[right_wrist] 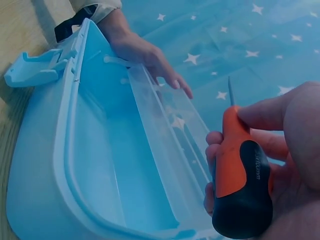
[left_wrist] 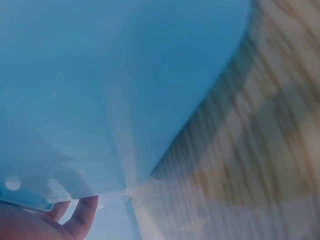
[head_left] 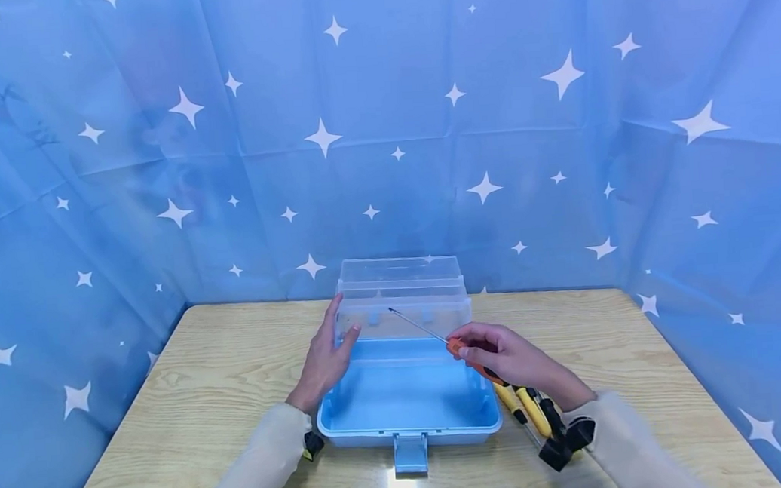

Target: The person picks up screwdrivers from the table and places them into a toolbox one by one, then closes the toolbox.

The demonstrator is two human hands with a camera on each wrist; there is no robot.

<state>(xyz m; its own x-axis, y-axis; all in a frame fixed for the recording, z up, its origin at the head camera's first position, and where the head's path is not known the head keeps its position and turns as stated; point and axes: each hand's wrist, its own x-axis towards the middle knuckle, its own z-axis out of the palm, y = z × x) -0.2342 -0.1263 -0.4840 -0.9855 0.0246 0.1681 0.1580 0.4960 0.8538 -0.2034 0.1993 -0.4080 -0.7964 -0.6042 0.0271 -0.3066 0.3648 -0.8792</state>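
A light-blue toolbox [head_left: 407, 390] stands on the table with its clear lid [head_left: 401, 296] raised at the back and its front latch [head_left: 410, 454] hanging down. Its inside shows bare blue plastic. My right hand [head_left: 507, 353] grips a screwdriver with an orange and black handle [right_wrist: 240, 170] over the right side of the box. The thin metal shaft [head_left: 418, 324] points up and left, in front of the lid. My left hand [head_left: 324, 362] lies along the box's left back corner, thumb and fingers extended at the lid's edge [right_wrist: 170, 107].
Right of the box, partly under my right wrist, lie several yellow-and-black handled tools [head_left: 533, 413]. The wooden table [head_left: 236, 368] runs back to a blue curtain with white stars [head_left: 389, 123], which also hangs at both sides.
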